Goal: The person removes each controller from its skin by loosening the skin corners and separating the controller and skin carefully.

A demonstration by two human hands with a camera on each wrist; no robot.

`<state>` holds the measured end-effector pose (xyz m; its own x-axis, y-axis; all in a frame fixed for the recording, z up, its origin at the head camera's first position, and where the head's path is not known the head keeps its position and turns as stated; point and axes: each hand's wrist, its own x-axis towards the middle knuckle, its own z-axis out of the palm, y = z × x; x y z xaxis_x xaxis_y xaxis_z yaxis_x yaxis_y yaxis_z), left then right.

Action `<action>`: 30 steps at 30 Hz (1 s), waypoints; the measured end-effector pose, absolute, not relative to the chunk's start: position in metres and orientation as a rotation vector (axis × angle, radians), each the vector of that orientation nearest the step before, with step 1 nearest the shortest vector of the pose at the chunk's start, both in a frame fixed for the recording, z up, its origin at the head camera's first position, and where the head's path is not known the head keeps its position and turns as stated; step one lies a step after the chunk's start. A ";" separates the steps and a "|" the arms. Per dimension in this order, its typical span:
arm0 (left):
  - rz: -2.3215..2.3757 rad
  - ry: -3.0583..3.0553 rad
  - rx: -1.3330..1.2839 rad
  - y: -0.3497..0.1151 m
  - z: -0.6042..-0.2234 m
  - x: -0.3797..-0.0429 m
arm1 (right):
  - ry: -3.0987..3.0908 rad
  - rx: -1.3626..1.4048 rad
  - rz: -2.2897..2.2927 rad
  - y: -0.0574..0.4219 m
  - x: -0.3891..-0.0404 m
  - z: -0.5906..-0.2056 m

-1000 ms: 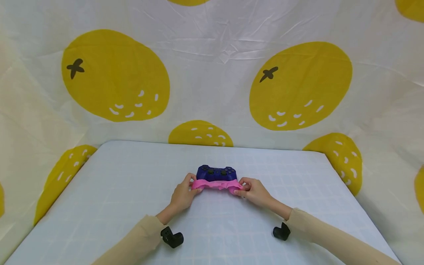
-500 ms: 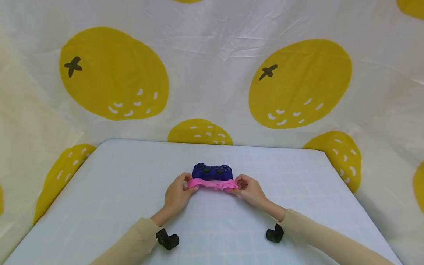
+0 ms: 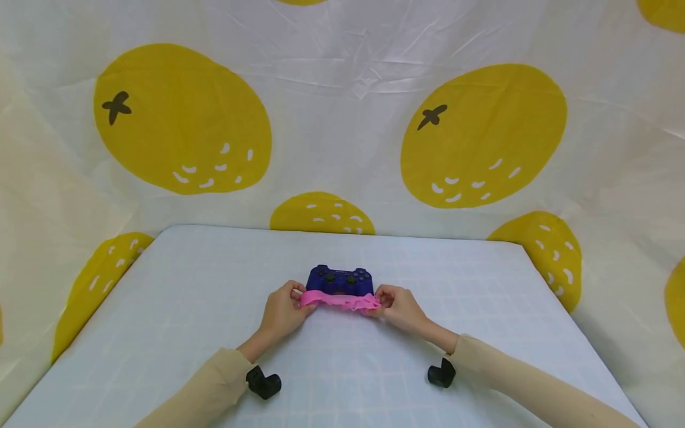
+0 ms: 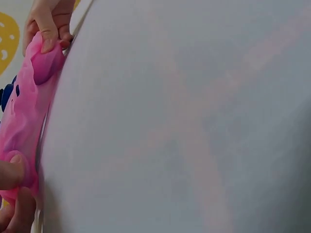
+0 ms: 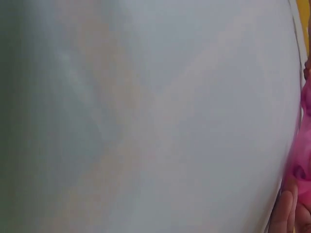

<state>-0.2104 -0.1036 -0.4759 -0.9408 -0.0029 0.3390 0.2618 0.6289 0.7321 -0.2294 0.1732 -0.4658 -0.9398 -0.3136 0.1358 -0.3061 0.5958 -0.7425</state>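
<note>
A dark blue game controller (image 3: 339, 280) sits near the middle of the table, its sticks and buttons facing up. Over its near side lies a soft pink silicone cover (image 3: 342, 301), wrinkled along its edge and wrapped about the grips. At the left end my left hand (image 3: 282, 310) pinches the cover between thumb and fingers. My right hand (image 3: 404, 309) pinches the other end the same way. In the left wrist view the pink cover (image 4: 29, 107) stretches between both hands, with a bit of blue showing behind it. The controller's near part is hidden under the cover.
A white table (image 3: 214, 261) with a faint checked pattern spreads around the hands. Behind it hangs a pale curtain (image 3: 337, 119) with big yellow fruit prints. Black wrist cameras (image 3: 264, 382) sit at both beige sleeves.
Both hands have shifted slightly left in the head view, carrying the controller and cover along. The pink cover's near edge looks flatter, and both grips on it continue.
</note>
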 end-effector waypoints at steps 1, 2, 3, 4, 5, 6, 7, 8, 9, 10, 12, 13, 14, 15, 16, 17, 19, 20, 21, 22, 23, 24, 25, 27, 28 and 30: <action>-1.222 -2.535 -0.213 -0.104 -0.476 -0.210 | 2.798 -0.545 -1.296 0.172 -0.228 -0.465; -1.235 -2.521 -0.216 -0.105 -0.477 -0.211 | 2.798 -0.551 -1.292 0.171 -0.227 -0.463; -1.246 -2.508 -0.218 -0.106 -0.477 -0.211 | 2.801 -0.556 -1.287 0.170 -0.226 -0.462; -1.257 -2.494 -0.222 -0.106 -0.477 -0.211 | 2.806 -0.561 -1.280 0.169 -0.226 -0.462; -1.264 -2.483 -0.228 -0.107 -0.477 -0.211 | 2.814 -0.566 -1.271 0.168 -0.225 -0.461; -1.269 -2.474 -0.238 -0.107 -0.477 -0.211 | 2.830 -0.585 -1.262 0.168 -0.225 -0.460; -1.269 -2.471 -0.245 -0.107 -0.476 -0.211 | 2.848 -0.604 -1.253 0.168 -0.225 -0.461; -1.265 -2.472 -0.250 -0.107 -0.476 -0.211 | 2.866 -0.627 -1.237 0.168 -0.225 -0.461; -1.257 -2.478 -0.251 -0.106 -0.475 -0.211 | 2.881 -0.647 -1.222 0.169 -0.225 -0.462; -1.251 -2.485 -0.251 -0.106 -0.475 -0.211 | 2.892 -0.669 -1.209 0.169 -0.225 -0.462; -1.242 -2.500 -0.242 -0.105 -0.475 -0.210 | 2.909 -0.704 -1.188 0.170 -0.225 -0.463; -1.241 -2.503 -0.239 -0.104 -0.475 -0.209 | 2.909 -0.711 -1.181 0.170 -0.225 -0.463; -1.239 -2.508 -0.233 -0.104 -0.475 -0.209 | 2.909 -0.712 -1.179 0.170 -0.225 -0.462; -1.237 -2.507 -0.230 -0.104 -0.475 -0.208 | 2.909 -0.707 -1.181 0.170 -0.224 -0.461; -1.234 -2.505 -0.229 -0.103 -0.476 -0.208 | 2.912 -0.706 -1.180 0.170 -0.224 -0.461; -1.226 -2.504 -0.227 -0.103 -0.476 -0.208 | 2.914 -0.705 -1.175 0.170 -0.223 -0.461; -1.209 -2.502 -0.222 -0.102 -0.477 -0.208 | 2.918 -0.713 -1.150 0.169 -0.223 -0.460; -1.200 -2.507 -0.211 -0.102 -0.477 -0.208 | 2.919 -0.717 -1.139 0.169 -0.223 -0.460; -1.196 -2.509 -0.205 -0.102 -0.477 -0.208 | 2.917 -0.720 -1.126 0.169 -0.223 -0.460; -1.194 -2.513 -0.195 -0.101 -0.478 -0.208 | 2.913 -0.725 -1.120 0.169 -0.223 -0.460; -1.194 -2.518 -0.185 -0.101 -0.478 -0.208 | 2.907 -0.728 -1.116 0.169 -0.223 -0.460; -1.195 -2.524 -0.176 -0.100 -0.479 -0.207 | 2.902 -0.733 -1.120 0.169 -0.223 -0.460; -1.201 -2.529 -0.165 -0.100 -0.479 -0.207 | 2.897 -0.731 -1.128 0.169 -0.223 -0.459; -1.205 -2.531 -0.157 -0.100 -0.479 -0.207 | 2.897 -0.747 -1.131 0.169 -0.224 -0.460; -1.208 -2.529 -0.155 -0.100 -0.479 -0.206 | 2.897 -0.762 -1.130 0.169 -0.225 -0.460; -1.208 -2.525 -0.154 -0.101 -0.480 -0.206 | 2.897 -0.793 -1.119 0.169 -0.225 -0.461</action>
